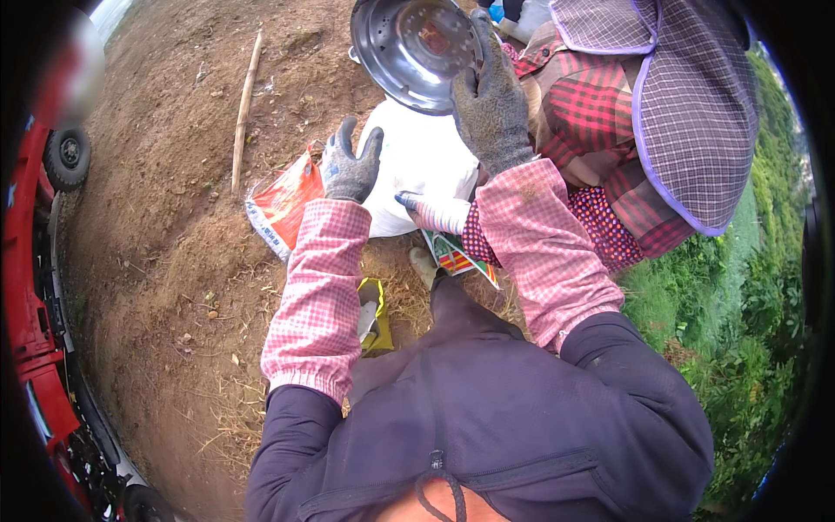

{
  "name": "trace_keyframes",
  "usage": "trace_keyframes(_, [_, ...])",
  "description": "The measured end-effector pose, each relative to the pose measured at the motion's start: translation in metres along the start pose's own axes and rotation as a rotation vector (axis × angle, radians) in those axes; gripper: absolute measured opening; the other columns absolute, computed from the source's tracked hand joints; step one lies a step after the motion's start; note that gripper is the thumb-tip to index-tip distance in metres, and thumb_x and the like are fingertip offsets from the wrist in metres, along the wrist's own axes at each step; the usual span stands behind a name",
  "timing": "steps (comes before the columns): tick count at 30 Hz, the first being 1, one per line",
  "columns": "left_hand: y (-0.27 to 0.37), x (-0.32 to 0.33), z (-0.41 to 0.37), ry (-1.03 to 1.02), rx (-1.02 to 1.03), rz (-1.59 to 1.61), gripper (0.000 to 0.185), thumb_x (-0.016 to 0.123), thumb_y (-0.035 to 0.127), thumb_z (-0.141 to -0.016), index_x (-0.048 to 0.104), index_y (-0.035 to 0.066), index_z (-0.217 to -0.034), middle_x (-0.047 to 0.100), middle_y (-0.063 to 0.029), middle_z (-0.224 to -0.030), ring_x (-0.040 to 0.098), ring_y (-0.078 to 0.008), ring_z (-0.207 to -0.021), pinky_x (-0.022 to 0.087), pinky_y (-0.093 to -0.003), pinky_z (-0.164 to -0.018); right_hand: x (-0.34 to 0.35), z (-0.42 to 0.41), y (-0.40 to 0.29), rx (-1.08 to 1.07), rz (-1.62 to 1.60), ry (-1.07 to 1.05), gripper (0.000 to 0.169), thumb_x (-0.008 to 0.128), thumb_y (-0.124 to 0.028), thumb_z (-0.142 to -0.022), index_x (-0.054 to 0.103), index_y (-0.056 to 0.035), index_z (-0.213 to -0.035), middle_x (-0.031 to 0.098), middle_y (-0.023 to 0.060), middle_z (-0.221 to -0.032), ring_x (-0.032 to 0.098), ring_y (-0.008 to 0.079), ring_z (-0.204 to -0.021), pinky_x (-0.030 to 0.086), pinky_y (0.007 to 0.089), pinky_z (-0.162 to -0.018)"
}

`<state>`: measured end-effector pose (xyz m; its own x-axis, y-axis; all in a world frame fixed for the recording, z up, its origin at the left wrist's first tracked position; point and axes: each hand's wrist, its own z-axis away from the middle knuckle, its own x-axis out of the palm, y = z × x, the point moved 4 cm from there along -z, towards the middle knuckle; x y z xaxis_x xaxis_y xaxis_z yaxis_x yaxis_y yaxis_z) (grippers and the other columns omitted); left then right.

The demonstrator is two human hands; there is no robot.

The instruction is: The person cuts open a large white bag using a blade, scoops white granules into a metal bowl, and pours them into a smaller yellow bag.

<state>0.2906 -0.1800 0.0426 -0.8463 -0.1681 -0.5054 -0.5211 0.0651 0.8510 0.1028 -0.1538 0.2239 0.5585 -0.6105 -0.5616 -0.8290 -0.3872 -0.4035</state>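
My right hand (492,107), in a grey work glove, grips the right rim of a shiny metal basin (385,49). The basin is tipped so its inside faces me. Beneath it stands a bulging white sack (417,166). My left hand (352,166), gloved the same way, is held at the sack's left side with thumb and fingers apart and nothing in it. Whether it touches the sack I cannot tell. From the right, another person's hand (437,212) in a striped glove rests against the sack's lower front.
A person in a checked hat (691,117) leans in at the right. Around the white sack lie an orange-and-white sack (287,202), a green-and-red bag (456,254) and a yellow bag (376,320). A wooden stick (246,111) lies on bare soil. A red truck (29,261) stands far left.
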Motion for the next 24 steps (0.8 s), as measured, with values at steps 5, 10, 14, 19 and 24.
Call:
trace_keyframes(5, [0.065,0.068,-0.001,-0.279,0.194,-0.5,0.097,0.06,0.072,-0.068,0.04,0.009,-0.138,0.048,-0.019,-0.133,0.045,-0.0334,-0.125,0.035,-0.0427,-0.103,-0.009,0.006,0.028,0.099,0.136,-0.185,0.061,0.051,-0.006,-0.083,0.034,-0.0125,-0.141,0.05,0.0183,-0.126,0.056,0.0338,-0.109,0.047,0.04,-0.088])
trace_keyframes(10, [0.037,0.085,-0.005,-0.552,-0.097,-0.466,0.056,0.064,0.054,-0.072,0.068,0.006,-0.101,0.067,-0.0144,-0.101,0.063,-0.031,-0.098,0.047,-0.0419,-0.087,-0.009,0.012,0.031,0.132,0.099,-0.25,0.06,0.049,-0.005,-0.084,0.036,-0.0152,-0.141,0.049,0.0191,-0.129,0.055,0.0343,-0.111,0.046,0.0396,-0.091])
trace_keyframes(14, [-0.061,0.049,0.008,-0.265,-0.356,0.042,0.039,0.066,0.036,-0.077,0.066,0.003,-0.097,0.068,-0.0125,-0.079,0.066,-0.0246,-0.077,0.05,-0.0373,-0.073,-0.01,0.028,0.046,0.203,0.256,-0.428,0.056,0.049,-0.013,-0.085,0.038,-0.0175,-0.14,0.055,0.0207,-0.12,0.06,0.0367,-0.097,0.049,0.0441,-0.083])
trace_keyframes(19, [-0.118,-0.003,0.064,0.091,-0.391,0.619,0.013,0.062,0.011,-0.088,0.065,0.0,-0.094,0.065,-0.0013,-0.08,0.057,-0.0114,-0.07,0.048,-0.0258,-0.067,0.002,0.024,0.067,0.318,0.504,-0.552,0.059,0.054,-0.017,-0.083,0.034,-0.0144,-0.138,0.058,0.021,-0.11,0.062,0.0363,-0.096,0.052,0.0458,-0.08])
trace_keyframes(24, [-0.147,-0.015,0.162,-0.001,-0.506,0.545,0.02,0.06,0.011,-0.09,0.063,0.0,-0.106,0.065,-0.004,-0.095,0.057,-0.0108,-0.086,0.046,-0.0255,-0.081,0.026,0.002,0.082,0.303,0.688,-0.621,0.052,0.052,-0.023,-0.084,0.04,-0.0142,-0.133,0.059,0.0246,-0.112,0.062,0.0392,-0.095,0.048,0.0492,-0.084])
